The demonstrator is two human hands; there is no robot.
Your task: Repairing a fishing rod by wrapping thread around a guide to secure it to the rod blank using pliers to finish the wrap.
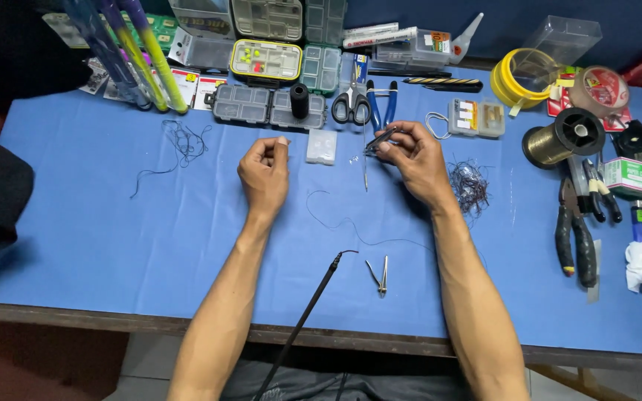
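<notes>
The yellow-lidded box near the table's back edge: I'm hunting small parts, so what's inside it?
Through the clear lid of the yellow-lidded box, small yellow pieces and one red piece lie in separate compartments. What they are is too small to tell; the remaining compartments look empty.

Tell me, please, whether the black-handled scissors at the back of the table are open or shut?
Shut: the scissors lie flat with both black handle loops side by side and the blades together, pointing away.
</notes>
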